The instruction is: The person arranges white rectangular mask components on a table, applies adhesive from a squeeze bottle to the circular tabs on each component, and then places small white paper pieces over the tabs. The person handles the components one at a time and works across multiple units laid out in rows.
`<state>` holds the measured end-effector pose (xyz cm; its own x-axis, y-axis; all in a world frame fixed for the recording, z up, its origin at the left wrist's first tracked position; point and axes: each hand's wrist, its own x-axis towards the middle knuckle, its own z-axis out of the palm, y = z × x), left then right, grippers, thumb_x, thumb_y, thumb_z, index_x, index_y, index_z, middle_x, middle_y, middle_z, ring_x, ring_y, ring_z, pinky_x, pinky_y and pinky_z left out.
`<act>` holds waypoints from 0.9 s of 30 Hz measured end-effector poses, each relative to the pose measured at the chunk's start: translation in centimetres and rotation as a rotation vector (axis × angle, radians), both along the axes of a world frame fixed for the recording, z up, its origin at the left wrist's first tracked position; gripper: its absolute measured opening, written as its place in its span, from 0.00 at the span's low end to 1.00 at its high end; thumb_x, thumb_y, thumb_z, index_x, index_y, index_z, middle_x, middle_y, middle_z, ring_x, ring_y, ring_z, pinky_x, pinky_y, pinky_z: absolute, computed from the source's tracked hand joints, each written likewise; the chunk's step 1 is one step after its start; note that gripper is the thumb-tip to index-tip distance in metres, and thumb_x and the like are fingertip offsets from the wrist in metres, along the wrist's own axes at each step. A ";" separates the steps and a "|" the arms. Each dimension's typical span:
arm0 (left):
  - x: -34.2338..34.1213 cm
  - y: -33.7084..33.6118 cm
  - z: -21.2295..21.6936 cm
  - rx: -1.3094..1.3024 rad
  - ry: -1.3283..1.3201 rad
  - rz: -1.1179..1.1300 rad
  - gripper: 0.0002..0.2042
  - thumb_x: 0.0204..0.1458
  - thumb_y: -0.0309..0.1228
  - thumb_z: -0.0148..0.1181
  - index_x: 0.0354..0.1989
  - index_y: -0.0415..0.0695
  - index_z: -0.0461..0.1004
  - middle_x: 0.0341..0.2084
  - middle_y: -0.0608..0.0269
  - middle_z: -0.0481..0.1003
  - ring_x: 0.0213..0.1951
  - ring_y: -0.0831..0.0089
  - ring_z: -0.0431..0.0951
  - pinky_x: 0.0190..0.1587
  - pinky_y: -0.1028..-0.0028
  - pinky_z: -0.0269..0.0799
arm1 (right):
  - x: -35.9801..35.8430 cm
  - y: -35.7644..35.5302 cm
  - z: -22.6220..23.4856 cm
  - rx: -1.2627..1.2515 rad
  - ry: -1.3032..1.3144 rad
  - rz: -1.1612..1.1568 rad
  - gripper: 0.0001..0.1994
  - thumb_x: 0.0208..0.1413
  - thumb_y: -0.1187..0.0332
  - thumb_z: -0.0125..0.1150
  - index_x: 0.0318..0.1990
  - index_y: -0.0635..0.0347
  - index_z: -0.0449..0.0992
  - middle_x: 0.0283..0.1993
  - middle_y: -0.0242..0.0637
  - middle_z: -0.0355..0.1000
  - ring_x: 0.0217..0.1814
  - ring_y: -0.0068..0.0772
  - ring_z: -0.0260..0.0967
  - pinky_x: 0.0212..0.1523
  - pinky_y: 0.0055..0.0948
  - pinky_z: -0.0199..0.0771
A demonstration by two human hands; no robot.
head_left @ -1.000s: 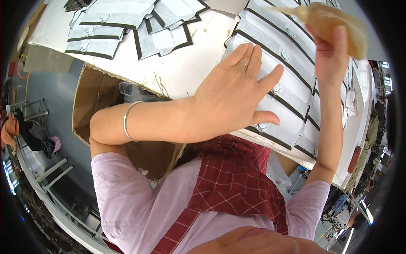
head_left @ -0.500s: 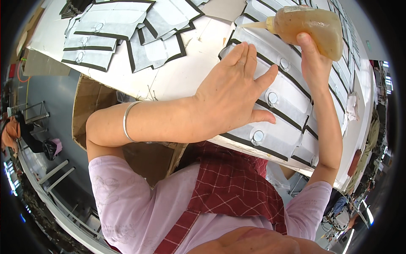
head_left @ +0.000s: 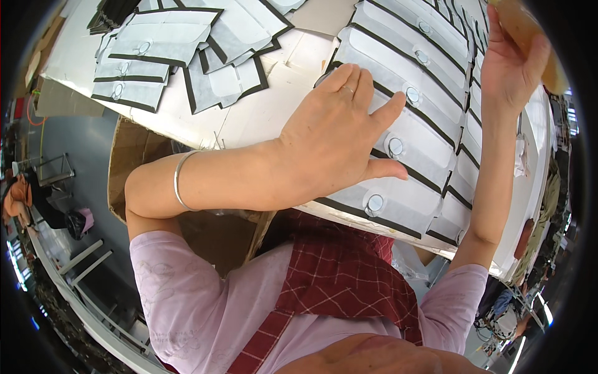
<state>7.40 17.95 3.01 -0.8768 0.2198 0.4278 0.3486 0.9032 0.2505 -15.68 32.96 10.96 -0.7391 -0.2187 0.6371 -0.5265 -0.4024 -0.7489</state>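
My left hand (head_left: 339, 134) rests palm down over rows of overlapping white fabric pieces (head_left: 430, 159) with black edging. Its fingers are stretched out, the thumb apart, and nothing shows in its grasp. Small round outlines or discs (head_left: 395, 147) mark these pieces, one on each. Raised at the upper right, my right hand (head_left: 507, 81) is wrapped round a soft squeeze bottle (head_left: 522, 22) of amber liquid. The bottle is partly cut off by the picture's rim, and its nozzle is out of sight.
More black-edged white pieces (head_left: 168, 37) lie in a loose pile at the table's far left, beside a dark bundle (head_left: 109, 15). An open cardboard box (head_left: 134, 146) stands below the table edge. Crumpled white material (head_left: 521, 156) hangs near the right edge.
My right hand has carried the bottle up and to the right, away from the pieces near my left hand. The left hand has stayed almost in place.
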 end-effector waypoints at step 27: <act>-5.0 -0.3 -0.4 -0.011 0.058 0.012 0.44 0.51 0.68 0.57 0.61 0.39 0.75 0.49 0.21 0.72 0.58 0.35 0.72 0.67 0.54 0.63 | -0.9 -0.2 -7.3 0.483 0.064 -0.034 0.29 0.55 0.63 0.76 0.61 0.61 0.70 0.55 0.36 0.74 0.56 0.30 0.72 0.55 0.34 0.79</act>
